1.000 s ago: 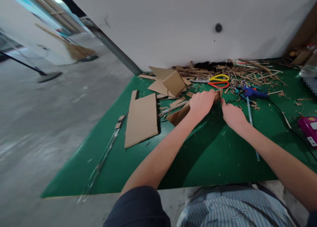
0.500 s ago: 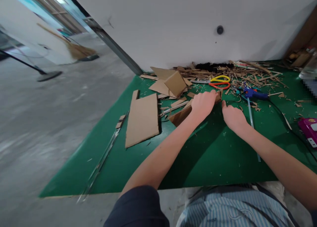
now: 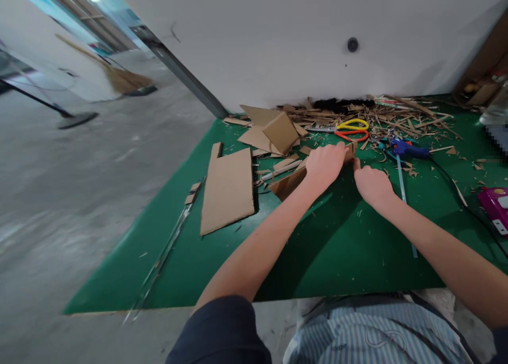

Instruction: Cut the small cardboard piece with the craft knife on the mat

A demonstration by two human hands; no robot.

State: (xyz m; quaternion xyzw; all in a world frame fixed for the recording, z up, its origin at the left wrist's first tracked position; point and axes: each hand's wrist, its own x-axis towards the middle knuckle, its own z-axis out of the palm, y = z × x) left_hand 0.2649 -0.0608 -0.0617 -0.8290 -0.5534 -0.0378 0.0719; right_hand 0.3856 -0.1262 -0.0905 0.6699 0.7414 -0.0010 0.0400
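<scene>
My left hand point(image 3: 324, 165) presses down on a brown cardboard piece point(image 3: 289, 184) that stands on edge on the green mat point(image 3: 317, 247). Its fingers wrap over the piece's top right end. My right hand point(image 3: 371, 187) rests on the mat just right of that end, thumb touching the cardboard's corner; what its fingers hold is hidden. A white stick point(image 3: 280, 172) lies behind the cardboard piece.
A flat cardboard sheet point(image 3: 228, 189) lies left. A small cardboard box point(image 3: 280, 133), yellow and orange scissors point(image 3: 349, 129), a blue glue gun point(image 3: 407, 148) with cord, and many cardboard scraps point(image 3: 397, 118) lie at the back. A pink object point(image 3: 496, 208) sits right. A metal ruler point(image 3: 166, 250) lies near the left edge.
Both hands stay on the cardboard piece; my right hand has shifted slightly toward its end. Little else differs.
</scene>
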